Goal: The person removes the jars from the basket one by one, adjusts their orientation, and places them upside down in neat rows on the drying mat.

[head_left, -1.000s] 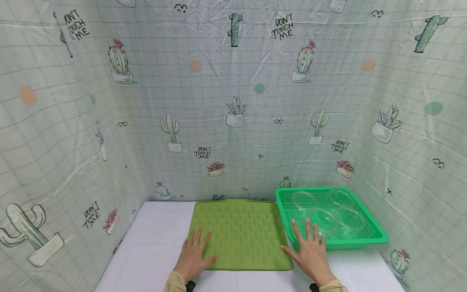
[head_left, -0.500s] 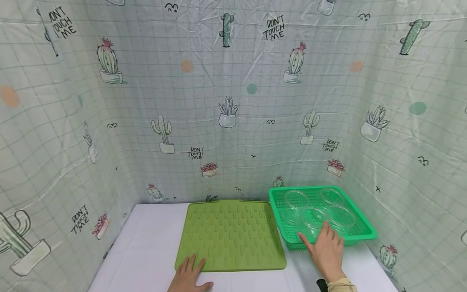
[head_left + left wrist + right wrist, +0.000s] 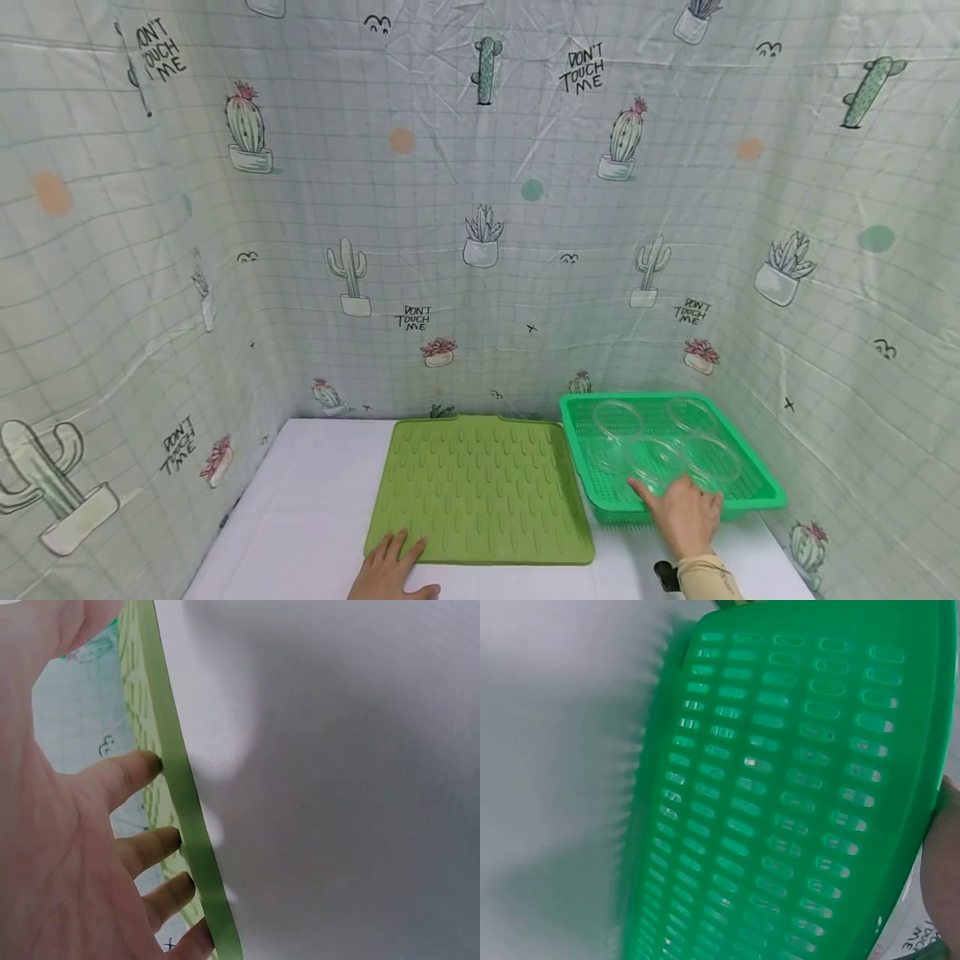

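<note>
My left hand (image 3: 386, 571) rests on the near left corner of the green mat (image 3: 487, 492), which has raised ridges. In the left wrist view, its spread fingers (image 3: 120, 780) reach the mat's edge. My right hand (image 3: 684, 517) is over the near rim of the green plastic basket (image 3: 761, 467). Its thumb stretches left while the other fingers bend down inside, tips hidden; I cannot tell if they grip anything. Several clear round containers sit in the basket, one clear container (image 3: 654, 460) just beyond this hand. In the right wrist view, the basket's slotted wall (image 3: 780, 787) fills most of the picture.
The white table (image 3: 300, 500) carries the mat in the middle and the basket on the right. A cactus-print curtain (image 3: 480, 208) encloses the back and both sides. Farther back in the basket are two clear containers (image 3: 618, 419).
My left hand has drawn back from above the mat to its near left corner. My right hand has shifted right and lowered over the basket's near rim, fingers now bent down.
</note>
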`<act>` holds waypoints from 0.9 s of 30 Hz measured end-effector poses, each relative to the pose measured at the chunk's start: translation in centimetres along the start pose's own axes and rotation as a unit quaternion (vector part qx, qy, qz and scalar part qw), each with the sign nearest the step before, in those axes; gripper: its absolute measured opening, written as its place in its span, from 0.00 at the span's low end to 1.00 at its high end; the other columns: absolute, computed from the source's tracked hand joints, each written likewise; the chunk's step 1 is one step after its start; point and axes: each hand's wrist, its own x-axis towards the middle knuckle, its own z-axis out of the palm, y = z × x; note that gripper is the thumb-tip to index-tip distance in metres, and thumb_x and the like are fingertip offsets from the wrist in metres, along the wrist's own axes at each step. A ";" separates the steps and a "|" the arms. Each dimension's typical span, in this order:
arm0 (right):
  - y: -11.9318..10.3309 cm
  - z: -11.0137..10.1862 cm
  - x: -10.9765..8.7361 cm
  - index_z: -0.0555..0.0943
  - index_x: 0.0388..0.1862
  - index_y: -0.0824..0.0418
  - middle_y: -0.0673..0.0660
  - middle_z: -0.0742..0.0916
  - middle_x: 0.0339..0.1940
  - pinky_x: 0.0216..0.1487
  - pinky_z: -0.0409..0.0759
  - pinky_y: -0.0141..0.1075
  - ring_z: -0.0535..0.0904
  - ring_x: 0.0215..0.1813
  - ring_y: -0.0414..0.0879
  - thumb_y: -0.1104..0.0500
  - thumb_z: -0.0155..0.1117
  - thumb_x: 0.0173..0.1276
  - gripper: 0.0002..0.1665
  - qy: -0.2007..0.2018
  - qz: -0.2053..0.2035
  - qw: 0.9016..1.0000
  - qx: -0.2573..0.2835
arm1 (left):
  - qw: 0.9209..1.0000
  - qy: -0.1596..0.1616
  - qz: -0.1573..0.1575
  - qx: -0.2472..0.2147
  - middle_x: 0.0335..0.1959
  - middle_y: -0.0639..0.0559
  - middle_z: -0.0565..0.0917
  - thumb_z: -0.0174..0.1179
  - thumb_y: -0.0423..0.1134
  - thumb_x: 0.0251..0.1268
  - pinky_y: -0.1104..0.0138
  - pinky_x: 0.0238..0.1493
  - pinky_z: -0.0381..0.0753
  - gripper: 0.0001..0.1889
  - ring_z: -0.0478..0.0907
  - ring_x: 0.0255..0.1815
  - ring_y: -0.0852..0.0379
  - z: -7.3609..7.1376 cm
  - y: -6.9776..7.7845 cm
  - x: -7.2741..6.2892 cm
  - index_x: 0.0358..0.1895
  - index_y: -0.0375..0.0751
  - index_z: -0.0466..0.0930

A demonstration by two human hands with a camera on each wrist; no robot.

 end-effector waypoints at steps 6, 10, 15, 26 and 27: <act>0.3 -0.1 0.8 0.67 0.16 0.65 0.61 0.73 0.12 0.64 0.52 0.70 0.74 0.25 0.64 0.21 0.59 0.52 0.47 -0.085 0.018 0.996 0.009 | 1.000 0.010 0.008 0.016 0.66 0.32 0.69 0.53 0.70 0.57 0.34 0.59 0.66 0.42 0.63 0.67 0.28 0.1 -0.1 0.1 0.67 0.42 0.69; 0.2 -0.3 1.6 0.70 0.32 0.75 0.62 0.76 0.15 0.58 0.61 0.66 0.76 0.29 0.63 0.19 0.58 0.49 0.56 -0.129 0.025 0.991 0.020 | 1.000 0.011 0.005 0.017 0.65 0.33 0.69 0.53 0.70 0.57 0.35 0.58 0.67 0.41 0.64 0.66 0.29 0.3 -0.2 0.2 0.66 0.43 0.70; -0.1 -0.2 2.3 0.53 0.63 0.87 0.62 0.77 0.15 0.45 0.70 0.59 0.75 0.24 0.56 0.18 0.59 0.46 0.78 -0.162 0.041 0.985 0.033 | 0.999 0.025 0.008 0.019 0.64 0.34 0.70 0.54 0.70 0.57 0.36 0.58 0.68 0.41 0.65 0.66 0.30 0.5 -0.2 0.1 0.66 0.44 0.70; -0.2 1.0 3.5 0.41 0.70 0.83 0.67 0.80 0.24 0.47 0.67 0.64 0.78 0.30 0.59 0.23 0.66 0.47 0.81 -0.173 0.065 0.979 0.085 | 1.000 0.017 0.001 0.015 0.65 0.35 0.70 0.53 0.71 0.57 0.35 0.58 0.67 0.41 0.64 0.66 0.30 0.9 -0.4 0.4 0.66 0.46 0.70; -0.2 1.0 3.5 0.40 0.70 0.83 0.66 0.80 0.24 0.46 0.67 0.64 0.77 0.29 0.59 0.22 0.66 0.47 0.81 -0.175 0.067 0.978 0.088 | 1.000 0.016 0.000 0.015 0.65 0.35 0.70 0.53 0.71 0.57 0.35 0.58 0.67 0.41 0.64 0.66 0.30 0.9 -0.5 0.4 0.66 0.46 0.70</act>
